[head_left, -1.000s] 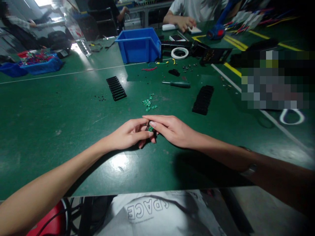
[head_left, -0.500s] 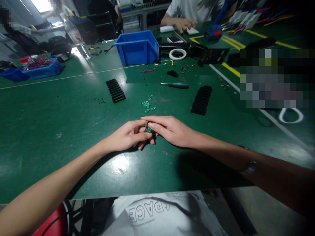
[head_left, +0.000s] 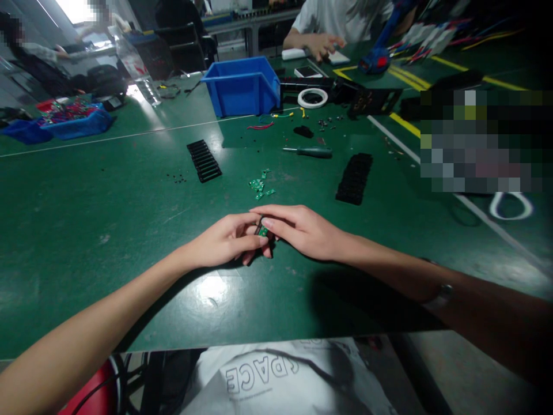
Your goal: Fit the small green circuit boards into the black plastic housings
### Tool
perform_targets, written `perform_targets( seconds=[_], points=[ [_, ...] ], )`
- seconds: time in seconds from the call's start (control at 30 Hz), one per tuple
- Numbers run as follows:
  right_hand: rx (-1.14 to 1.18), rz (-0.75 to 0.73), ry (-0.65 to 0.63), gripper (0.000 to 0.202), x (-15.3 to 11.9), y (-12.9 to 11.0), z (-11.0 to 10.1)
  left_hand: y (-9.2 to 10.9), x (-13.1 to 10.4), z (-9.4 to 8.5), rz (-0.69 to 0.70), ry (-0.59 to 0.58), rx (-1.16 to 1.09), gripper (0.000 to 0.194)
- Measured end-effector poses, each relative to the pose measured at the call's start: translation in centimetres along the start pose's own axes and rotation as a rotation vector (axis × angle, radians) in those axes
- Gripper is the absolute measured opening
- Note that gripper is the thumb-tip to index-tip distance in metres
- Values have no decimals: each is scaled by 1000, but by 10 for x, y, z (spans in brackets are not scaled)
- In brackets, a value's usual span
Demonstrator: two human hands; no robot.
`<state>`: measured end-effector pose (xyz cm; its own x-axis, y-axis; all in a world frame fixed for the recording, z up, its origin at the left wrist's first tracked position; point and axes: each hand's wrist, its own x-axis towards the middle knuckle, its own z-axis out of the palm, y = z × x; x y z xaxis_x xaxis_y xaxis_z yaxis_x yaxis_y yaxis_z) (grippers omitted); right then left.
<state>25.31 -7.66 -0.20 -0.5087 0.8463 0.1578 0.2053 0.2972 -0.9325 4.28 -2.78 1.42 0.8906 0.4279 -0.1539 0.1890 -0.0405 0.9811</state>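
My left hand [head_left: 227,241] and my right hand [head_left: 300,230] meet fingertip to fingertip low over the green table [head_left: 108,219]. Between them they pinch a small black part with a tiny green circuit board [head_left: 261,230] on it; most of it is hidden by the fingers. Just beyond the hands lies a little heap of green circuit boards [head_left: 260,184]. A black slotted tray [head_left: 204,161] lies to the far left of the heap, and another black tray [head_left: 355,177] lies to its right.
A green-handled screwdriver [head_left: 310,151] lies past the heap. A blue bin [head_left: 243,86] and a white tape roll [head_left: 312,97] stand farther back. Blue trays [head_left: 73,119] sit at far left. Another person's hands [head_left: 322,43] work at the table's far end.
Both hands stay together on the small part; only the fingers shift slightly. The view has drifted a little.
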Motion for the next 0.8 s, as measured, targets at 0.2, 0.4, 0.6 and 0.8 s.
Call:
perform_targets(
  seconds=[0.2, 0.4, 0.6, 0.8],
  points=[
    [-8, 3, 4, 37, 1, 0, 0, -1, 0, 0, 0, 2, -4, 25],
    [-12, 8, -5, 37, 0, 1, -1, 1, 0, 0, -8, 5, -13, 25],
    [-9, -1, -1, 36, 0, 1, -1, 1, -1, 0, -10, 6, -14, 26],
    [-6, 0, -7, 37, 0, 0, -2, 1, 0, 0, -12, 1, -21, 25]
  ],
)
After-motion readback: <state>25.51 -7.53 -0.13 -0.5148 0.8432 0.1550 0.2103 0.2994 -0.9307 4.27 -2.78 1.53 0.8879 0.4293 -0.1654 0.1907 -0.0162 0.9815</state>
